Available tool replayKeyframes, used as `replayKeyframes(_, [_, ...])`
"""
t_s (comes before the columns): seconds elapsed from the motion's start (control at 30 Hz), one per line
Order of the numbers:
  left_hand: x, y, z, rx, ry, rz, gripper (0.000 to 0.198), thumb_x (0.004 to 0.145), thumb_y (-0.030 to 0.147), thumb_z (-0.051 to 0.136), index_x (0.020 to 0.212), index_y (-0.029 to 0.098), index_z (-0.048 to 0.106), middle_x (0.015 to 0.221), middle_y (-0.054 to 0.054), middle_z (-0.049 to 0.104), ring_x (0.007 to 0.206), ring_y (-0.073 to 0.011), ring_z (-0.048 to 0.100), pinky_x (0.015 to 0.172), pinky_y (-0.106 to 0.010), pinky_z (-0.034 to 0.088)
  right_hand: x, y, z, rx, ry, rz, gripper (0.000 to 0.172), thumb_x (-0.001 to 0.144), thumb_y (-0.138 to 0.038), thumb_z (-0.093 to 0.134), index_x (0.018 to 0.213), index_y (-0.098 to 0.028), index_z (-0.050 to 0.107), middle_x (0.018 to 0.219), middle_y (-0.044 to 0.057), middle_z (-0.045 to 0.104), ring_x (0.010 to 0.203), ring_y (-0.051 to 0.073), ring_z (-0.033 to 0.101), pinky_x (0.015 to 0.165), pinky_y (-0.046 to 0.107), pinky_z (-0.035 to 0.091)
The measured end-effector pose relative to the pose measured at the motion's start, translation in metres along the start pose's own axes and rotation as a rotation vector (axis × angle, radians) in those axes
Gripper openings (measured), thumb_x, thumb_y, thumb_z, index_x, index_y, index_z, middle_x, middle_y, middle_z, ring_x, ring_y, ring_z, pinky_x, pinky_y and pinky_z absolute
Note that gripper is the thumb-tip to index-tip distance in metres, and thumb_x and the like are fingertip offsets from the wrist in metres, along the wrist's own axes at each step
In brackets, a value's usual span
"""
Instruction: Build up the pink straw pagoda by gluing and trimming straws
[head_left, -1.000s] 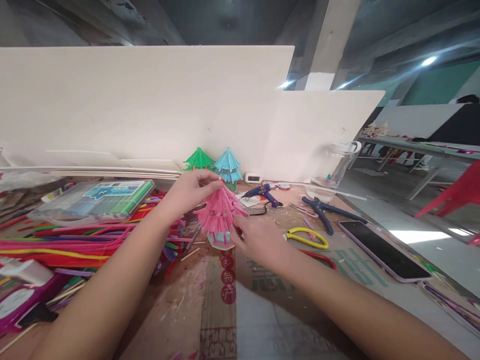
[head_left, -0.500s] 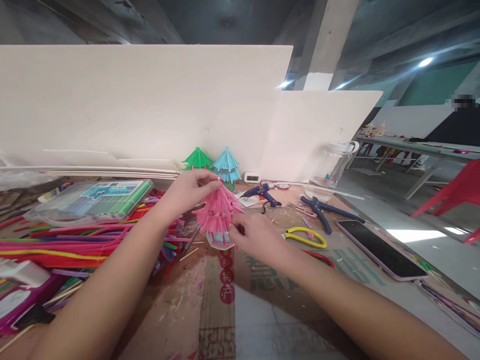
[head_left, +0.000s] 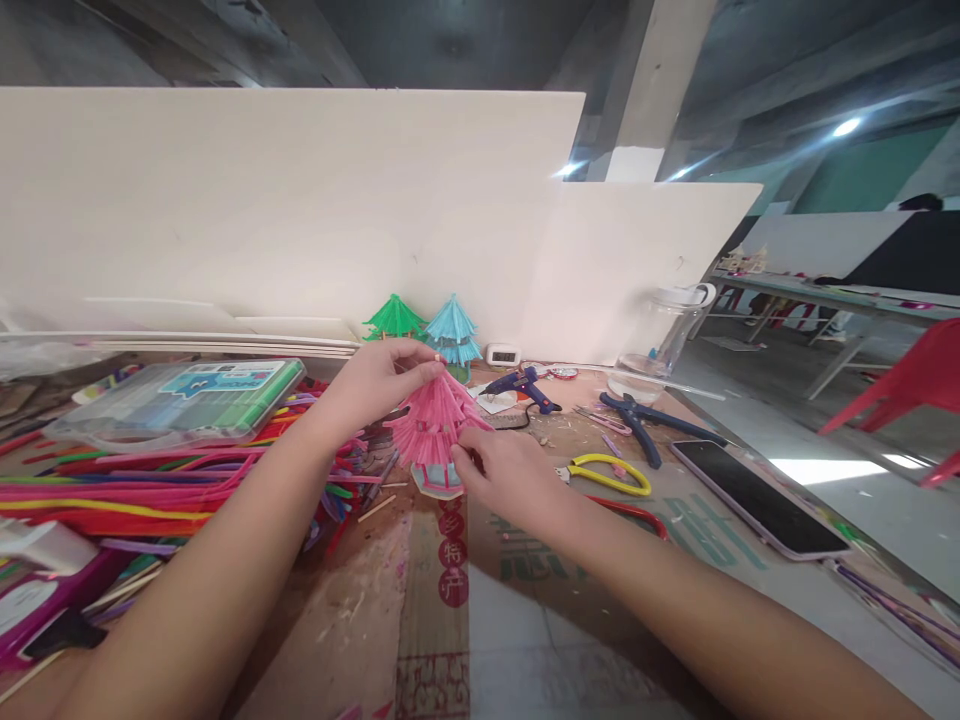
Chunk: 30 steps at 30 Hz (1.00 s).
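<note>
My left hand (head_left: 375, 385) pinches the peak of the pink fringed paper pagoda model (head_left: 431, 425), which stands mid-tabletop (head_left: 525, 620) on its pale blue base. My right hand (head_left: 510, 480) has its fingers narrowed onto the lower tier's right edge. I judge this fringe work wants a light pinch — harder and the strips would crush — with the peak held plumb. Far left, the shut clear plastic case (head_left: 187, 400) holds green and blue pieces; far right, the clear glass jar (head_left: 660, 345) looks nearly empty.

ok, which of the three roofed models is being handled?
The pink model: left hand pinches its tip, right hand touches its lower edge. Green model and blue model stand untouched behind.
</note>
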<state>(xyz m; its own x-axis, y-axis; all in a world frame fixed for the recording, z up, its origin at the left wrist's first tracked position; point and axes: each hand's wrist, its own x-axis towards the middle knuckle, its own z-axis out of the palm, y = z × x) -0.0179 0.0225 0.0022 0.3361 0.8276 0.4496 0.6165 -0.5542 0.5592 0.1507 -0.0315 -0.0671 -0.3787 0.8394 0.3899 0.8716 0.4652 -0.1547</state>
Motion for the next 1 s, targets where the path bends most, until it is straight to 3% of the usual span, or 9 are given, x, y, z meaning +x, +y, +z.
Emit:
replayKeyframes(0.4, [0.001, -0.0012, -0.0009, 0.002, -0.013, -0.005, 0.032, 0.077, 0.047, 0.057, 0.083, 0.019, 0.07, 0.087, -0.003, 0.072, 0.082, -0.0204, 0.063, 0.071, -0.027, 0.045, 0.001, -0.0001, -0.0035, -0.053, -0.033, 0.006, 0.031, 0.095, -0.031, 0.036, 0.089, -0.019, 0.064, 0.076, 0.005, 0.07, 0.068, 0.017, 0.064, 0.055, 0.025, 0.032])
replayKeyframes(1.0, [0.0003, 0.0049, -0.0022, 0.003, -0.02, -0.03, 0.032, 0.075, 0.046, 0.057, 0.084, 0.018, 0.069, 0.089, -0.004, 0.071, 0.088, -0.0222, 0.062, 0.077, -0.03, 0.045, 0.004, 0.0014, -0.0052, -0.101, 0.025, -0.019, 0.029, 0.094, -0.029, 0.037, 0.087, -0.02, 0.064, 0.074, 0.004, 0.07, 0.065, 0.018, 0.063, 0.052, 0.028, 0.025])
